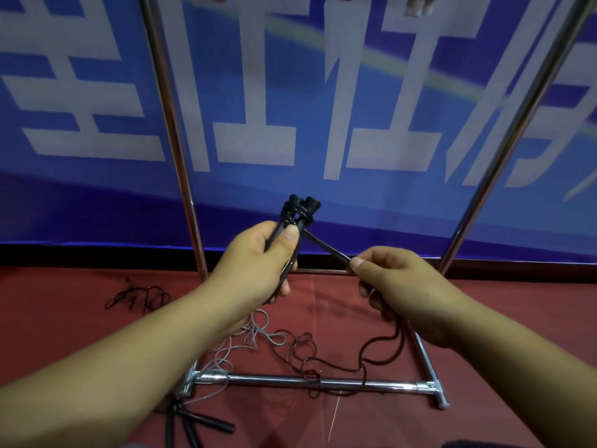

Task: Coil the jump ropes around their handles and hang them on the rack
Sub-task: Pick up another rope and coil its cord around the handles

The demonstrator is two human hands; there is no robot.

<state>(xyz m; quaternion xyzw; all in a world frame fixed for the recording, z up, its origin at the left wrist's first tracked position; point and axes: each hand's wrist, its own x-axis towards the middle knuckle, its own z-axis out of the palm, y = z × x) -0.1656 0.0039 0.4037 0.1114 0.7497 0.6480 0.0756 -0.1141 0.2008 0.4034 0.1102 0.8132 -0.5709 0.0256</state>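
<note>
My left hand (258,263) grips a pair of black jump rope handles (298,210) held upright side by side, with a few turns of black rope wound around their tops. From there the black rope (326,247) runs down to my right hand (397,286), which pinches it between thumb and fingers. The rest of this rope (374,354) trails down in loose loops onto the red floor. The metal rack (290,380) stands in front of me, its two uprights rising on either side of my hands.
A grey rope (255,337) lies tangled on the floor beside the black one. Another black rope (139,297) lies in a heap at the left. Black handles (193,421) lie near the rack's left foot. A blue banner (290,92) hangs behind the rack.
</note>
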